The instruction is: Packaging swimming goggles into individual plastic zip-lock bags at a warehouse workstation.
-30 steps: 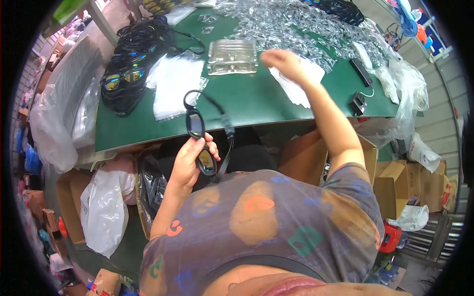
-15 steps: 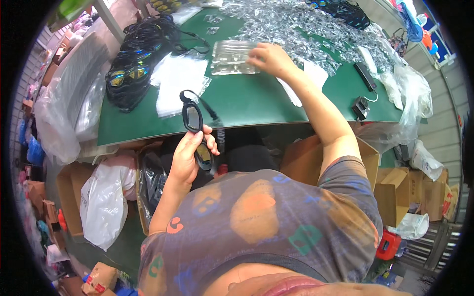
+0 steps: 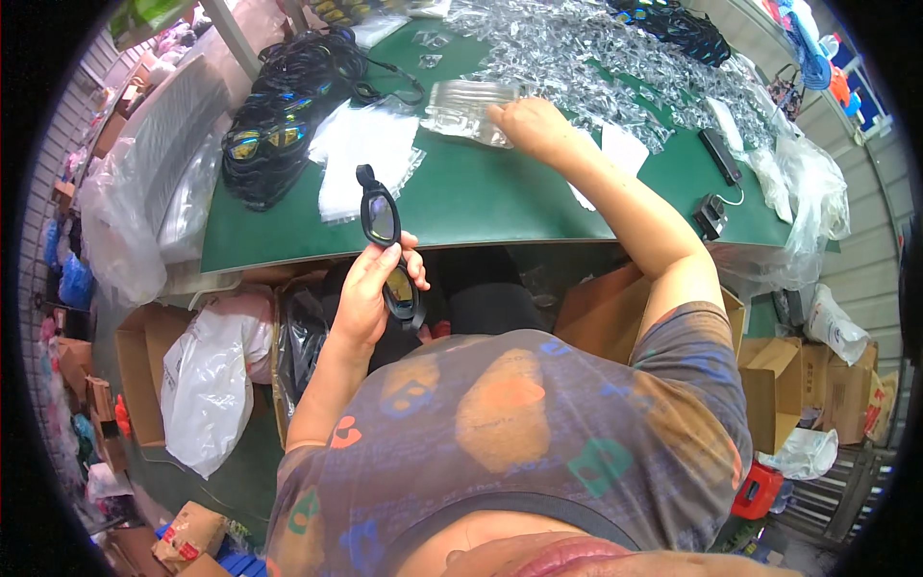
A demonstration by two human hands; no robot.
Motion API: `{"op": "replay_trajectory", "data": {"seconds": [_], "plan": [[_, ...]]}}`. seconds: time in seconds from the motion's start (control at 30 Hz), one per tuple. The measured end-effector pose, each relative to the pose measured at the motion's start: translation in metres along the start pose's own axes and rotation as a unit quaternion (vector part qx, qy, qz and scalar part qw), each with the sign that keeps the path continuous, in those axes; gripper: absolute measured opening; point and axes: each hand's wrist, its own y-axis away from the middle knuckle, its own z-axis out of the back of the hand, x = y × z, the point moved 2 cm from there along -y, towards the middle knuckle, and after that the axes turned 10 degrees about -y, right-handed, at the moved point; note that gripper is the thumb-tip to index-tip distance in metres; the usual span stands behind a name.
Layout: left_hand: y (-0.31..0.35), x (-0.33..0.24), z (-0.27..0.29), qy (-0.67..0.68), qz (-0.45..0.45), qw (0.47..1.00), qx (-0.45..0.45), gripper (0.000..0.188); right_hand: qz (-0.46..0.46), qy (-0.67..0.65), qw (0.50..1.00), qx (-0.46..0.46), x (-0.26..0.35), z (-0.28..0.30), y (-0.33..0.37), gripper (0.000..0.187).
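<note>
My left hand (image 3: 367,287) is closed around a pair of black swim goggles (image 3: 382,215) by the nose bridge, in front of the table's near edge. One tinted lens stands above my fingers and the other hangs below them. My right hand (image 3: 535,126) reaches across the table, its fingers closed at the right edge of a ribbed clear plastic case (image 3: 465,112); the fingertips are partly hidden. Left of the case lies a pile of white sheets or bags (image 3: 361,159). Beneath my right forearm is another white stack (image 3: 623,149).
A heap of black goggles (image 3: 279,125) covers the table's left side. Many small clear plastic pieces (image 3: 567,58) spread over the back of the green table (image 3: 500,202). A black power strip (image 3: 718,156) and an adapter (image 3: 710,216) lie at right. Cardboard boxes (image 3: 769,394) stand below.
My right hand has closed at the clear case's edge, and the case has turned slightly. The goggles' strap no longer hangs out to the right of my left hand.
</note>
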Motion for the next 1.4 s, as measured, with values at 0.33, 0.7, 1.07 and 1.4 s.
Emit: {"op": "replay_trajectory", "data": {"seconds": [0.33,0.7,1.07,1.4], "plan": [[-0.017,-0.009,0.006,-0.02,-0.005,1.0,0.001,0.024,-0.144,-0.107,0.983,0.028,0.023,0.047,0.015,0.034],[-0.043,0.0,0.015,-0.061,-0.041,0.993,-0.089,0.028,-0.107,-0.648,0.751,-0.071,0.144,0.07,0.036,0.038],[-0.063,0.014,-0.013,-0.124,-0.148,0.971,-0.141,0.038,-0.121,-0.398,0.886,-0.207,0.199,0.046,0.025,0.057],[-0.066,0.026,-0.011,-0.089,-0.13,0.977,-0.144,0.036,-0.153,-0.358,0.906,-0.165,0.202,0.043,0.039,0.058]]}}
